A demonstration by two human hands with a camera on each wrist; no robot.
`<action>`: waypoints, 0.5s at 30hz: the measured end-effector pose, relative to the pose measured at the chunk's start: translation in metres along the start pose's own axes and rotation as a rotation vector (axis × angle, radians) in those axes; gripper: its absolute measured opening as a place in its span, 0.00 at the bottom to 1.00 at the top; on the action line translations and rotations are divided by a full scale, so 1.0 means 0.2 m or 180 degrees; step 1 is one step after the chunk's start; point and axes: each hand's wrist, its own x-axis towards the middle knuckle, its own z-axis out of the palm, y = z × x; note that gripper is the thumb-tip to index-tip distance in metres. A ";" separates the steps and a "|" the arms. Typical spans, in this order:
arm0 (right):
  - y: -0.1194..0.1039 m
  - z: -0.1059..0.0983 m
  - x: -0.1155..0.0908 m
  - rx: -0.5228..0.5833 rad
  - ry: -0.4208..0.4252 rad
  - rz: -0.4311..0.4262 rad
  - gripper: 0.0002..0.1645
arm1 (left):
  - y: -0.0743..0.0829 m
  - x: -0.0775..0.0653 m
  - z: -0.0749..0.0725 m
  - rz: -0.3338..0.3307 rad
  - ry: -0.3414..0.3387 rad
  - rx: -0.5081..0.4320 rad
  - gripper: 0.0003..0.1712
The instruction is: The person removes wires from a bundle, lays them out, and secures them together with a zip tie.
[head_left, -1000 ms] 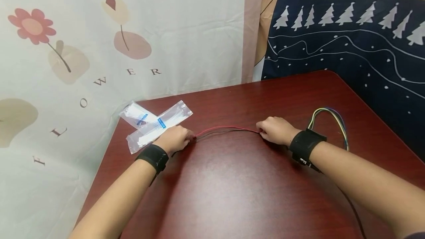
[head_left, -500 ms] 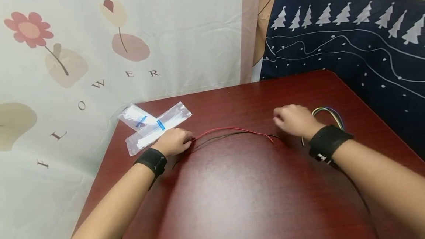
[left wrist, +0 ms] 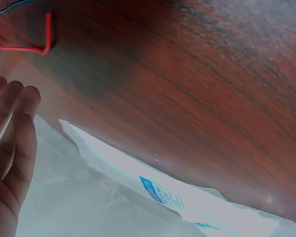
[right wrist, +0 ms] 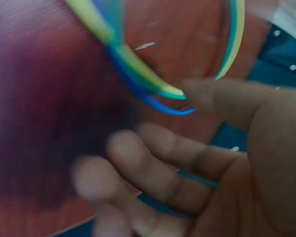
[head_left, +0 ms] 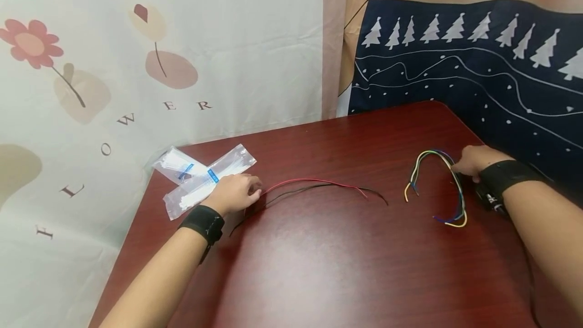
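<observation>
A red wire [head_left: 306,180] and a black wire [head_left: 376,194] lie in shallow arcs on the table. My left hand [head_left: 234,194] rests by their left ends; in the left wrist view its fingers [left wrist: 23,101] are loosely bent, apart from the red wire [left wrist: 19,48], gripping nothing. At the right, my right hand [head_left: 478,160] is at a looped bundle of yellow, green and blue wires [head_left: 415,166]. In the right wrist view the thumb [right wrist: 217,101] overlaps the bundle [right wrist: 148,76], while the other fingers [right wrist: 126,150] stand apart from it. Whether the thumb touches the wires is unclear.
Two clear bags of white cable ties [head_left: 232,162] lie crossed at the table's left rear, beside the left hand. A floral cloth [head_left: 255,65] hangs behind the table [head_left: 319,267], and a dark tree-print cloth [head_left: 473,72] hangs at the right.
My right hand has let go of the red and black wires' right ends and moved right to the coloured bundle. My left hand has stayed near the wires' left ends, its fingers loosened.
</observation>
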 end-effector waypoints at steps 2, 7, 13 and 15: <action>0.03 0.02 0.01 0.0053 -0.0189 0.0016 0.19 | 0.00 0.00 -0.01 -0.0006 0.0032 -0.0025 0.13; 0.04 0.05 0.01 0.0063 -0.0190 -0.0108 0.16 | 0.01 0.00 -0.03 -0.0030 0.0023 -0.0051 0.13; 0.05 0.08 0.02 0.0108 0.0065 -0.0151 0.17 | 0.03 0.00 -0.05 -0.0051 -0.0072 -0.0012 0.15; 0.06 0.08 0.03 0.0127 0.0115 -0.0138 0.17 | 0.03 0.00 -0.05 -0.0061 -0.0074 0.0002 0.16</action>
